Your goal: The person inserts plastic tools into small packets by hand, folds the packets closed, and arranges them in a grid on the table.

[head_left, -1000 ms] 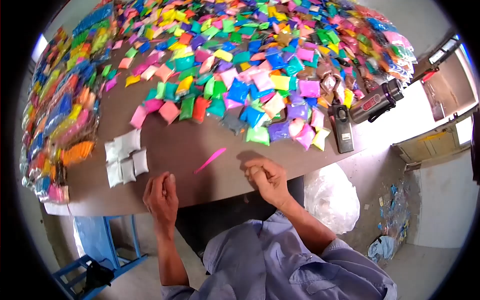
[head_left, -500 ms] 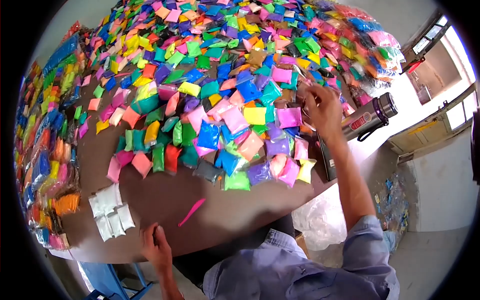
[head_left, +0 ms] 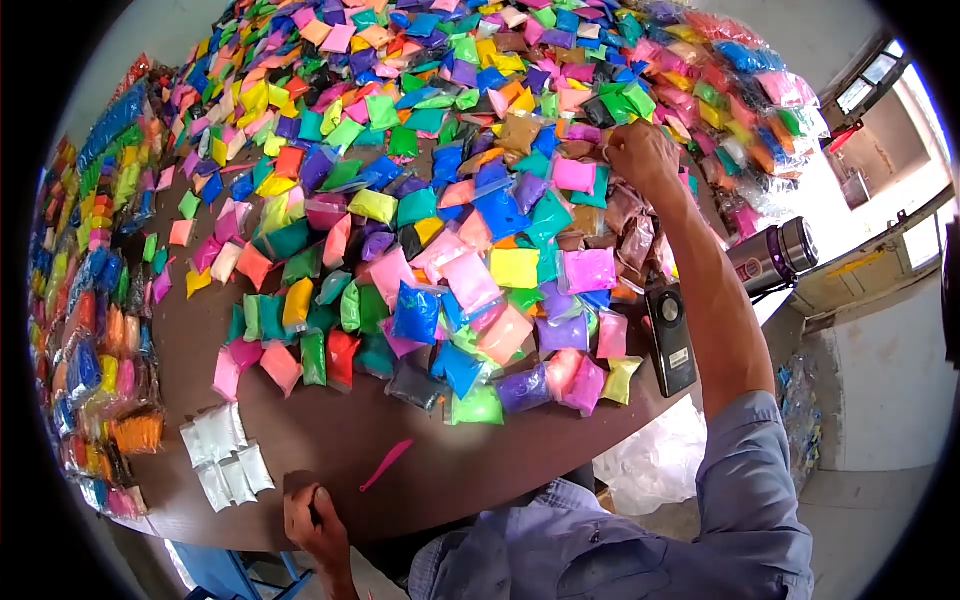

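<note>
My right hand (head_left: 643, 155) reaches far into the pile at the upper right, its fingers bent together among small packets. What they grip, if anything, is hidden. Just below it lie brown packets (head_left: 636, 243) in clear plastic, and a green packet (head_left: 628, 102) is above. My left hand (head_left: 316, 520) rests at the table's near edge, fingers curled in, with nothing visible in it. Several white packets (head_left: 225, 455) lie in two rows to its left. A thin pink plastic strip (head_left: 386, 466) lies to its right.
Colourful packets (head_left: 515, 268) cover much of the brown table (head_left: 450, 465). Larger bags of packets line the left (head_left: 85, 370) and upper right (head_left: 750, 90). A dark phone-like device (head_left: 671, 340) and a steel flask (head_left: 775, 255) are by my right forearm. A blue chair (head_left: 225, 575) stands below.
My right hand has moved farther away, past the brown packets, and the dark device now shows more fully. The view has shifted slightly. My left hand stays by the table edge.
</note>
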### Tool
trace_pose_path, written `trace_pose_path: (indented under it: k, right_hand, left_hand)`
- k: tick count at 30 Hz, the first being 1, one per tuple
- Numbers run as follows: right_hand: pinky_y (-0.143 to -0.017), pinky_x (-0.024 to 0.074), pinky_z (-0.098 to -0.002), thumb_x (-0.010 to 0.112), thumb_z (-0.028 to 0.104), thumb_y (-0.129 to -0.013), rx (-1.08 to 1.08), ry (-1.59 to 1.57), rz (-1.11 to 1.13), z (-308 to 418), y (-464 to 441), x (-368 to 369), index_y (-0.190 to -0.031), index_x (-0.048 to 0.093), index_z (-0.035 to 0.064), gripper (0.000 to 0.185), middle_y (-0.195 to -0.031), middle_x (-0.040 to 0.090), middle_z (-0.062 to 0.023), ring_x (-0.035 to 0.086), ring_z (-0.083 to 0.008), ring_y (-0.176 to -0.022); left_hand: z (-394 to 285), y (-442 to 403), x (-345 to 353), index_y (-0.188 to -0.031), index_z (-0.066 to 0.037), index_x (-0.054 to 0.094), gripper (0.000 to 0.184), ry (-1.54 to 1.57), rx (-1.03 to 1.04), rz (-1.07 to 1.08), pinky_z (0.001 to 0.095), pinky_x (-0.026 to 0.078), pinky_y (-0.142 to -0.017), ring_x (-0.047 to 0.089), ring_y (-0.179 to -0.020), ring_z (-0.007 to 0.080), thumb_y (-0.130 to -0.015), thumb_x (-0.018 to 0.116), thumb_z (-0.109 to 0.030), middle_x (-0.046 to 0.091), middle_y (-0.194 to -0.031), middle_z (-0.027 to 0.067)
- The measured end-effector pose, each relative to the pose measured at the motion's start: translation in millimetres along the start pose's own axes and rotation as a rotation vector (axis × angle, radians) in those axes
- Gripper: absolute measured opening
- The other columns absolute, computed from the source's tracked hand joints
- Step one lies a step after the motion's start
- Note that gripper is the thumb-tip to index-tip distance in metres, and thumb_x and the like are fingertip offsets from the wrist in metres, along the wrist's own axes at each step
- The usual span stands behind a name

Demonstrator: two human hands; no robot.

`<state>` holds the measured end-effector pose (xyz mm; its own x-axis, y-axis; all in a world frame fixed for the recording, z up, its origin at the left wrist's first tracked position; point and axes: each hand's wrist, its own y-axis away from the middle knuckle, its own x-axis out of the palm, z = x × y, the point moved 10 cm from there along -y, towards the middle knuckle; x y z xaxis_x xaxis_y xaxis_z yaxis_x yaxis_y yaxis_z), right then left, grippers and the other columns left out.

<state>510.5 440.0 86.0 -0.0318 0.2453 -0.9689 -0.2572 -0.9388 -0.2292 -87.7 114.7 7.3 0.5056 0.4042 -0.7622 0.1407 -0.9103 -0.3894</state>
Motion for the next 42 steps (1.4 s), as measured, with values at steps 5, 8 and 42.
trace_pose_path:
  k: [5,8,42]
  right_hand:
    - [-0.081,0.0569,-0.0455,0.077,0.029,-0.084,-0.101,-0.287,-0.457,-3.5,29.3,-55.9,-0.101,0.081,0.0103,0.026,-0.104,0.076,-0.0164,0.073,-0.0345,-0.091]
    - [-0.074,0.0560,-0.0362,0.072,0.026,-0.092,-0.022,-0.736,-0.350,-14.0,51.1,-65.5,-0.101,0.076,0.0040,0.024,-0.098,0.074,-0.0088,0.071,-0.0221,-0.085]
    - [-0.060,0.0399,-0.0296,0.064,0.019,-0.105,-0.131,-1.583,0.469,238.3,423.7,43.1,-0.097,0.063,-0.0013,0.022,-0.076,0.050,0.0004,0.044,-0.0062,-0.071]
  left_hand:
    - [-0.8,0.3,-2.2,-0.098,0.002,0.067,0.007,0.032,-0.008,0.012,0.0390,0.049,-0.065,0.062,-0.076,0.0298,-0.096,0.067,-0.004,0.064,-0.087,0.0150]
    - [-2.6,0.3,-3.4,-0.098,0.001,0.068,0.005,0.090,0.007,-0.004,0.0371,0.048,-0.064,0.061,-0.073,0.0270,-0.096,0.067,-0.004,0.063,-0.086,0.0131]
    - [-87.4,47.0,68.0,-0.092,-0.001,0.064,0.023,0.951,-0.271,0.463,0.0223,0.044,-0.062,0.051,-0.067,0.0032,-0.104,0.062,-0.021,0.060,-0.075,-0.0029]
